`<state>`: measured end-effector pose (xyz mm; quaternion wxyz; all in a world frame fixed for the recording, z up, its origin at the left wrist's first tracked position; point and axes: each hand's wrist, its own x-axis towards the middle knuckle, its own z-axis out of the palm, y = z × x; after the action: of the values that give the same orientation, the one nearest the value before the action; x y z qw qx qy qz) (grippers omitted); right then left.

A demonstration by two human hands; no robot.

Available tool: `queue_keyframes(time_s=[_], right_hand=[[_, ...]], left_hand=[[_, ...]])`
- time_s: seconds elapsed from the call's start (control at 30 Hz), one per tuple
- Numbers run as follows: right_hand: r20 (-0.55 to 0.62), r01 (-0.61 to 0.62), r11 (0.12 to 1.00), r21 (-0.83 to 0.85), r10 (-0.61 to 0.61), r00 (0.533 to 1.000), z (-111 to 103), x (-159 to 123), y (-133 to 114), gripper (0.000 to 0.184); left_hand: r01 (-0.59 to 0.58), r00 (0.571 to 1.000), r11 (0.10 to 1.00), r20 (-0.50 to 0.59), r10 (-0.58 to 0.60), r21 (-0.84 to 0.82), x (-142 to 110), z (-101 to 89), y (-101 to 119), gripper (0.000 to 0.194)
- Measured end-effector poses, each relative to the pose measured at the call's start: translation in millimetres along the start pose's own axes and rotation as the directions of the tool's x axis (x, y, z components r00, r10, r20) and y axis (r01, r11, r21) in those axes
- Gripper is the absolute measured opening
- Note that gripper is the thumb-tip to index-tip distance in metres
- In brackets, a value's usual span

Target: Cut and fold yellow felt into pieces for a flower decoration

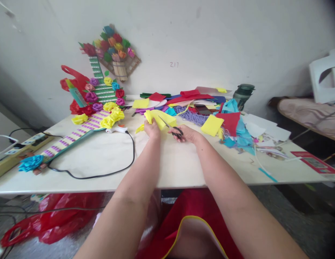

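Observation:
In the middle of the table, my left hand is closed on a sheet of yellow crepe paper, which stands up past my fingers and droops to the left. My right hand grips black-handled scissors by their loops. Their blades point up and to the left, over the yellow paper. Whether the blades touch the paper I cannot tell. Right of my right hand lies a folded yellow paper piece, beside a red piece.
A guitar-shaped craft with paper flowers leans at the left. Near it lies a white glue gun with a black cord. Coloured paper and purple shreds pile at the back. A dark bottle stands back right.

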<state>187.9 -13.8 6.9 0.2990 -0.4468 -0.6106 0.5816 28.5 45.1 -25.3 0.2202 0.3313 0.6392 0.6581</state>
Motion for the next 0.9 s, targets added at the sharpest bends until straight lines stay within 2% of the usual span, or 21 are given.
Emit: queue_keyframes(time_s=[0.5,0.9], right_hand=[[-0.037,-0.012,1.000,-0.009,0.012,0.999,3.5,-0.6,-1.3,0.029],[-0.047,0.018,1.000,-0.002,-0.018,0.999,3.3,2.9,2.1,0.024]], left_hand=[[-0.021,0.998,0.999,0.055,0.023,-0.032,-2.0,3.4,-3.8,0.009],[-0.020,0.999,1.000,0.036,0.019,0.002,-3.8,0.3,0.6,0.011]])
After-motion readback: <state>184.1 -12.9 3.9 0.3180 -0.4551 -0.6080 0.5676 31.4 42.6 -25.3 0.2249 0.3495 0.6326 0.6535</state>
